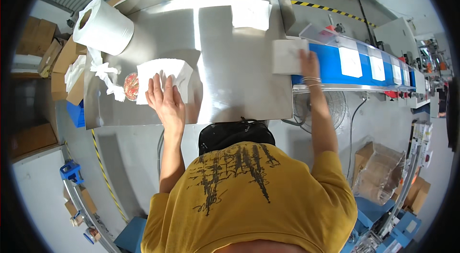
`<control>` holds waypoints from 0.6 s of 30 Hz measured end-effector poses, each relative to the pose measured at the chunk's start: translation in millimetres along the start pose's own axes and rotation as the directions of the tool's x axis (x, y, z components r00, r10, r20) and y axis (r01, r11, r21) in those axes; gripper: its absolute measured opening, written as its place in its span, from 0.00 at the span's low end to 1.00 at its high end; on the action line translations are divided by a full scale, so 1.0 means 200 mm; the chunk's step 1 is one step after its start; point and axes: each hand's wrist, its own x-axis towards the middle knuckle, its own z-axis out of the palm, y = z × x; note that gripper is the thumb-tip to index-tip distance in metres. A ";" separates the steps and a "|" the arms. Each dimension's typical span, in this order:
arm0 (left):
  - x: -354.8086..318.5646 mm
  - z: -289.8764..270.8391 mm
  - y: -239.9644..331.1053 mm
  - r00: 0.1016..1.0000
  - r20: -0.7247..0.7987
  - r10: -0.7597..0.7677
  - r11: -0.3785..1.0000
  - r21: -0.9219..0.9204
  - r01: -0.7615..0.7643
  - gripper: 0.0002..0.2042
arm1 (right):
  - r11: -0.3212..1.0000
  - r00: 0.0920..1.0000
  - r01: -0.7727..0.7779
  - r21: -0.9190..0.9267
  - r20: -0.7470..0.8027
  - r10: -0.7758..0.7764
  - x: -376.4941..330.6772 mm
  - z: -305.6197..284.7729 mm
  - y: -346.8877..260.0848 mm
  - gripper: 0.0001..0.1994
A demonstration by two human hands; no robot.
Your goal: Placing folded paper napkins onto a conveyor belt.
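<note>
My left hand (pixel 165 100) lies open, fingers stretched out, on top of a stack of white folded sheets (pixel 177 68) at the left of the steel table (pixel 225 80). Beside that stack sits a round red-and-white patterned object (pixel 131 86), partly covered. Over at the table's right edge, my right hand (pixel 310 64) grips a white square folded sheet (pixel 286 57) by its right side; motion smears the fingers a little. The sheet spans the table edge and the near end of the blue conveyor belt (pixel 327 63).
More white sheets (pixel 350 62) lie spaced along the belt. A big white paper roll (pixel 103 27) stands at the table's back left, with crumpled white strips (pixel 109 79) below it. Another white stack (pixel 250 15) rests at the back. A fan (pixel 330 111) stands under the conveyor; cardboard boxes (pixel 64 68) stand left.
</note>
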 end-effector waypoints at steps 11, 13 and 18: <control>0.03 0.00 0.01 0.999 0.038 0.019 0.996 -0.093 -0.016 0.14 | 0.793 0.582 0.577 0.196 0.583 -0.567 -0.42 0.50 -0.98 0.35; 0.04 -0.03 0.03 0.998 0.062 0.022 0.993 -0.118 -0.015 0.17 | 0.794 0.458 0.544 0.270 0.698 -0.551 -0.50 0.65 -1.05 0.29; 0.07 -0.04 -0.17 0.997 -0.001 -0.073 0.978 0.194 0.072 0.48 | 0.852 0.504 -0.258 0.456 0.815 -0.284 -0.49 0.55 -0.92 0.19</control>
